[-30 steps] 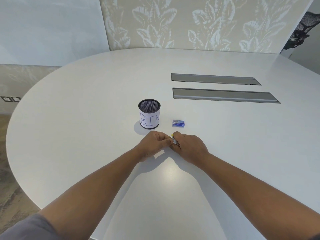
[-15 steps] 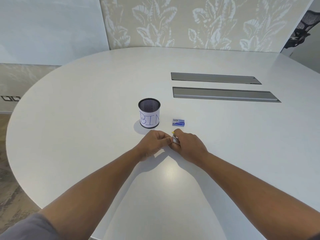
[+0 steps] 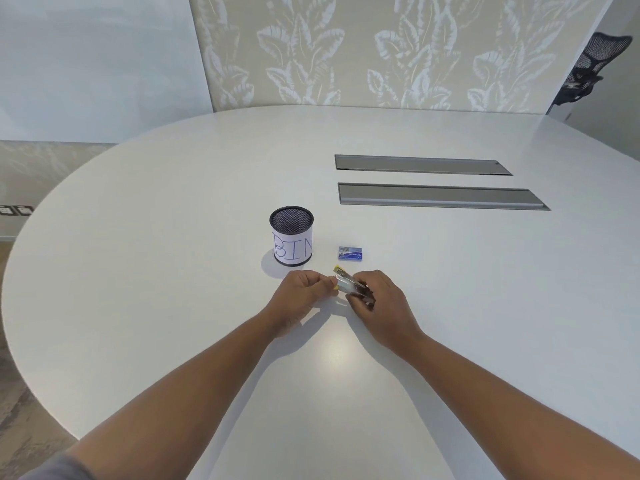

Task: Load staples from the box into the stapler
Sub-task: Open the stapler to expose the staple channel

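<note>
Both hands are gripping the stapler (image 3: 349, 285), the right hand (image 3: 377, 299) clasping its body, the left hand (image 3: 301, 293) pinching its front, a small, rigid, probably light thing best held by its sides.

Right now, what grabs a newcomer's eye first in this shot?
Both hands meet at the table's centre: the left hand and right hand grip a small stapler between them. Just beyond stand a mesh cup labelled BIN and a little blue staple box.
</note>
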### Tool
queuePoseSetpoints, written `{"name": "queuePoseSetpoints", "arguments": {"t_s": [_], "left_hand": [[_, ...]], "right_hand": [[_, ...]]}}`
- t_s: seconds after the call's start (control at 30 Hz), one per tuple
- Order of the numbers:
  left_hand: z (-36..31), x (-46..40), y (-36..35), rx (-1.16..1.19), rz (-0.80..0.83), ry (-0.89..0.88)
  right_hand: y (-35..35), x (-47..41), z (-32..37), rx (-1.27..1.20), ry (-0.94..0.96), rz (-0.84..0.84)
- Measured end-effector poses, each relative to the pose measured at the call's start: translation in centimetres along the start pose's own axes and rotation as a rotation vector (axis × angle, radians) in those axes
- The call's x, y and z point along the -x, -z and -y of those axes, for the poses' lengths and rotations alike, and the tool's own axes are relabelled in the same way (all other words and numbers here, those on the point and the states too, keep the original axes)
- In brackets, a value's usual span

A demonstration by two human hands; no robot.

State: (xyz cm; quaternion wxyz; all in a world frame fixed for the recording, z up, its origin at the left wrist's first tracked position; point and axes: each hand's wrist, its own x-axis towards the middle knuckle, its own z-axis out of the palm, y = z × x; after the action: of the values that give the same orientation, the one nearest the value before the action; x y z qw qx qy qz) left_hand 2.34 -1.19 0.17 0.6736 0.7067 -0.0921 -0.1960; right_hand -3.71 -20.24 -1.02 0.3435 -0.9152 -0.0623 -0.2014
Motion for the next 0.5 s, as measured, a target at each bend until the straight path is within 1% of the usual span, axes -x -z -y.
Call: {"name": "queuePoseSetpoints", "arguments": {"t_s": [0.13, 0.27, 0.37, 0.5], "left_hand": [[0.22, 0.35, -0.15, -0.005, -0.027, -0.057], [0.81, 0.48, -0.3, -0.038, -0.087, -0.14], [0.78, 0.26, -0.39, 0.026, -0.124, -0.159], [0.71, -0.29, -0.65, 0.155, -0.122, -0.112]], "right_hand": [[0.01, 0.3, 0.2, -0.105, -0.049, 0.001], [-0.24, 0.44, 0.82, -0.38, -0.213, -0.009], [-0.52, 0.33, 0.71, -0.475, -0.294, 0.002], [-0.57, 0.36, 0.7, -0.544, -0.31, 0.036]]}}
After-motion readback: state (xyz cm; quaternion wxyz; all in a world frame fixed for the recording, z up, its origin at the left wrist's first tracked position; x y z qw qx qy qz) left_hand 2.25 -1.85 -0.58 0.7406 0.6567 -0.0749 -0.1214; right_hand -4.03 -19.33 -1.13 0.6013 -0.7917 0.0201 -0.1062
